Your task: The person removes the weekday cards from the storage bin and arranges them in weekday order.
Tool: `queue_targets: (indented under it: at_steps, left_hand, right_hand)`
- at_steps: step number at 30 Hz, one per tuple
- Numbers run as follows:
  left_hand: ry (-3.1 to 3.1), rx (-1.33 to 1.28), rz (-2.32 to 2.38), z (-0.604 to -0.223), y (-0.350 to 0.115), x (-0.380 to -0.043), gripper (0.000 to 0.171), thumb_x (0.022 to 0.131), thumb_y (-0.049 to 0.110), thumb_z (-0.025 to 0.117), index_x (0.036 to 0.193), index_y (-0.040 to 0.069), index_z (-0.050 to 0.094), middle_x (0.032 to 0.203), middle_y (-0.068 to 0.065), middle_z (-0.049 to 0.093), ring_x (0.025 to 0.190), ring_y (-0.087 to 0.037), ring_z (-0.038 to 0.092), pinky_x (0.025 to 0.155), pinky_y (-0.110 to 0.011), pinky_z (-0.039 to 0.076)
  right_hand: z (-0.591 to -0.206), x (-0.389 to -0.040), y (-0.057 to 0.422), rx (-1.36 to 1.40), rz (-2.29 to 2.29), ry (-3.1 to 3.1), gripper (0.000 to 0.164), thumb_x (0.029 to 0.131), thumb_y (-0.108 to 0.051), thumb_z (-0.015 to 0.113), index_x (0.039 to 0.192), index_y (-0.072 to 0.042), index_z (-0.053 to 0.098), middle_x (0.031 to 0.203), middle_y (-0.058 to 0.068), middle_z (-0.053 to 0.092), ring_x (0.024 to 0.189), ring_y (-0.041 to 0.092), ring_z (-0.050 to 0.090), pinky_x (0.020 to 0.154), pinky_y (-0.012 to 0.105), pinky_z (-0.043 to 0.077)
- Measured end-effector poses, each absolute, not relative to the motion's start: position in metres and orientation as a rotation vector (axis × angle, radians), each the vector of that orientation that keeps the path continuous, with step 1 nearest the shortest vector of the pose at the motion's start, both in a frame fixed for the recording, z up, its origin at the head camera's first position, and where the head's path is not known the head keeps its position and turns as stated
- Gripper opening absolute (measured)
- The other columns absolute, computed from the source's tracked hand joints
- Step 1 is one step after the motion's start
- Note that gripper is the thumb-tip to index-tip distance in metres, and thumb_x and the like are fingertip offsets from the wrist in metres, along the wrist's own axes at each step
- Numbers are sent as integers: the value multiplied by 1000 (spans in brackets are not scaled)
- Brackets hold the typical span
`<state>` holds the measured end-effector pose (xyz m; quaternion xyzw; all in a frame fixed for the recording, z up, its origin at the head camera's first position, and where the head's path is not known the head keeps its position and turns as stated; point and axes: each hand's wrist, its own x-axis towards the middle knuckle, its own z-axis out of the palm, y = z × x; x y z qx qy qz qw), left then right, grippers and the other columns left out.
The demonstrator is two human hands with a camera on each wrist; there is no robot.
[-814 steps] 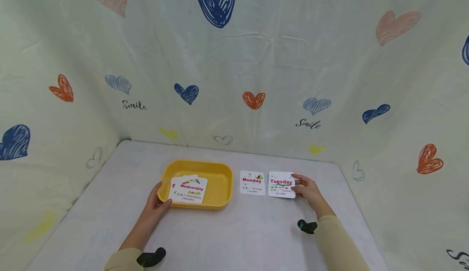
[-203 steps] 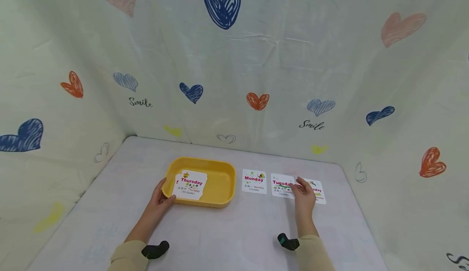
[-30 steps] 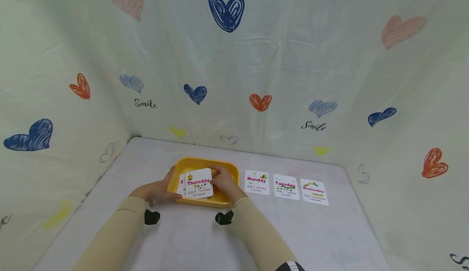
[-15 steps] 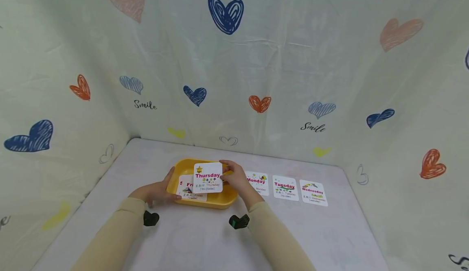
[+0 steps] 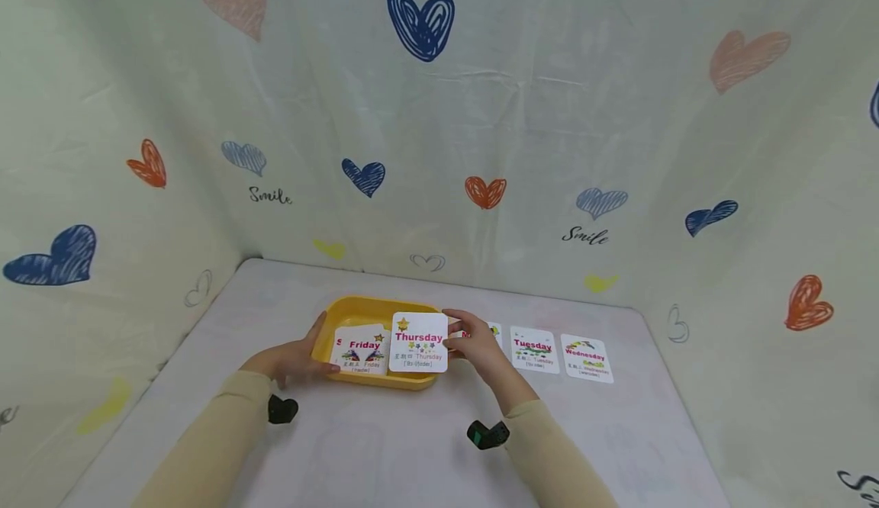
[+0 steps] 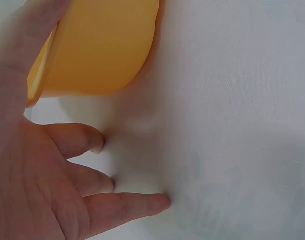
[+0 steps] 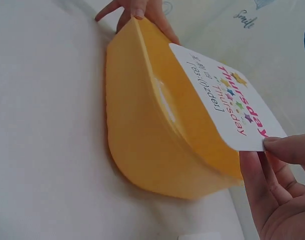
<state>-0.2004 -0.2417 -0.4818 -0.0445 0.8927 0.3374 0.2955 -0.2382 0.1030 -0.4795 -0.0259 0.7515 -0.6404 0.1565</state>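
Note:
My right hand pinches the right edge of a white square Thursday flashcard between thumb and fingers. That card is tilted above the right part of a yellow plastic tray; the right wrist view shows the Thursday card over the tray's rim. At the tray's left end my left hand grips the rim with its thumb in front, while several of its fingers spread beside the wall. Inside the tray lies a Friday flashcard, overlapping another card whose "S" alone shows.
Right of the tray, a row of flashcards lies on the white table: Monday, partly hidden by my right hand, then Tuesday and Wednesday. A pale curtain printed with hearts stands behind the table.
The Wednesday card has gone from the tray to the row's right end. Over the last second my right hand has lifted Thursday rightwards, uncovering Friday. The left hand stays on the tray.

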Motion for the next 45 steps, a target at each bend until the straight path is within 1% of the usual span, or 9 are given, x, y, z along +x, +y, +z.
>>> queue_targets:
  at_steps: [6, 10, 14, 17, 22, 29, 40, 45]
  left_hand:
    - [2373, -119, 897, -476, -240, -199, 129, 76, 50, 79, 152, 16, -20, 144, -42, 24, 113, -57, 45, 75, -62, 52]
    - [2370, -121, 896, -477, -240, -199, 130, 76, 51, 80, 152, 16, -19, 144, -42, 24, 112, -57, 46, 74, -62, 52]
    - [2367, -118, 900, -478, -240, -200, 131, 75, 52, 80, 152, 16, -20, 143, -42, 25, 112, -57, 46, 74, -61, 53]
    - [2367, -124, 900, -480, -241, -200, 131, 75, 52, 80, 153, 17, -20, 145, -41, 24, 114, -56, 45, 75, -62, 52]
    - [2376, -126, 895, -482, -241, -202, 130, 76, 52, 79, 153, 17, -20, 145, -40, 25, 114, -55, 45, 77, -61, 52]
    - [2384, -120, 879, -482, -240, -200, 130, 76, 52, 79, 153, 17, -20, 145, -40, 27, 113, -53, 47, 78, -62, 51]
    - [2386, -121, 854, -479, -240, -200, 131, 75, 54, 78, 152, 16, -20, 144, -40, 27, 109, -52, 49, 76, -59, 53]
    - [2390, -122, 847, -478, -239, -200, 129, 76, 53, 78, 152, 15, -19, 143, -41, 28, 109, -53, 49, 76, -59, 53]
  right_hand:
    - [-485, -229, 129, -20, -1865, 2134, 57, 85, 7, 68, 138, -5, 53, 99, 11, 60, 80, 20, 62, 72, 37, 58]
    - [-494, -224, 145, 0, -1883, 2141, 57, 83, 8, 68, 137, -4, 54, 97, 11, 60, 79, 20, 62, 67, 34, 58]
    - [-497, -218, 158, 20, -1891, 2146, 58, 82, 10, 68, 137, -3, 54, 95, 11, 59, 75, 20, 61, 64, 33, 57]
    - [-499, -214, 166, 16, -1882, 2156, 58, 82, 10, 68, 137, -3, 53, 96, 11, 58, 76, 20, 61, 64, 33, 57]
    - [-504, -207, 176, 28, -1879, 2155, 59, 82, 10, 67, 138, -2, 52, 97, 12, 58, 78, 21, 60, 65, 34, 58]
    - [-514, -201, 187, 84, -1896, 2149, 60, 81, 12, 66, 138, -2, 51, 95, 12, 58, 76, 20, 59, 62, 32, 57]
    - [-534, -194, 206, 157, -1884, 2118, 60, 81, 12, 65, 138, 2, 49, 96, 13, 56, 75, 20, 61, 62, 32, 56]
    - [-543, -191, 210, 216, -1879, 2099, 60, 82, 11, 64, 139, 0, 48, 97, 13, 57, 76, 21, 63, 65, 35, 58]
